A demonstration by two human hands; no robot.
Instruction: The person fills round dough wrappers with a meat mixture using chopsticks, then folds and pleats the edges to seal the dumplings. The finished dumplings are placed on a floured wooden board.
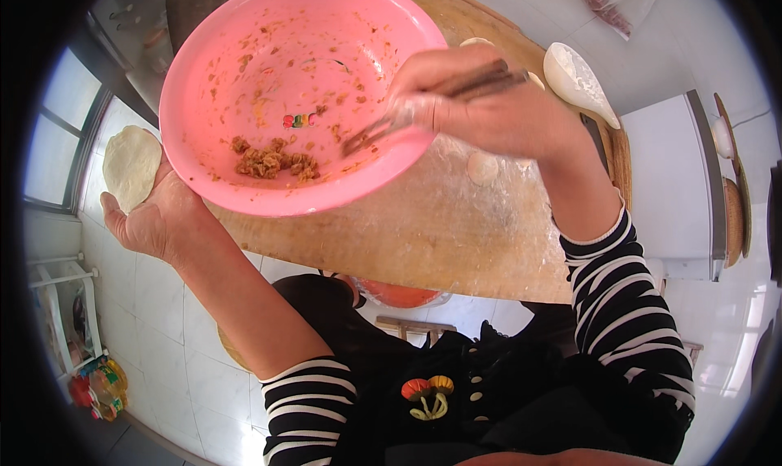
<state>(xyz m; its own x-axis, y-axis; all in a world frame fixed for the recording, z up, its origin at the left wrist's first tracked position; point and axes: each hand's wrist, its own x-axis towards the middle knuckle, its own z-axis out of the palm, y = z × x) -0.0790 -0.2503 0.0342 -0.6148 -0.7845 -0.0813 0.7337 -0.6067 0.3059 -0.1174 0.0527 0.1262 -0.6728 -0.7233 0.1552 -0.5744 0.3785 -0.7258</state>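
A pink plastic basin (293, 200) fills the upper middle of the view, its inside smeared with brown filling. A small heap of minced filling (275, 160) lies at its near side. My right hand (476, 108) grips a pair of chopsticks (372, 133), blurred, with their tips inside the basin to the right of the heap. On the left, my left hand (162, 212) holds a flat round dough wrapper (131, 166) across its palm and fingers. That hand is against the basin's left rim; the rim hides part of it.
Beneath lies a floured wooden board (379, 246). A small dough piece (482, 168) rests on it, others partly hidden behind my right hand. A white scoop of flour (571, 78) stands at the right. Oil bottles (107, 386) stand on the floor at lower left.
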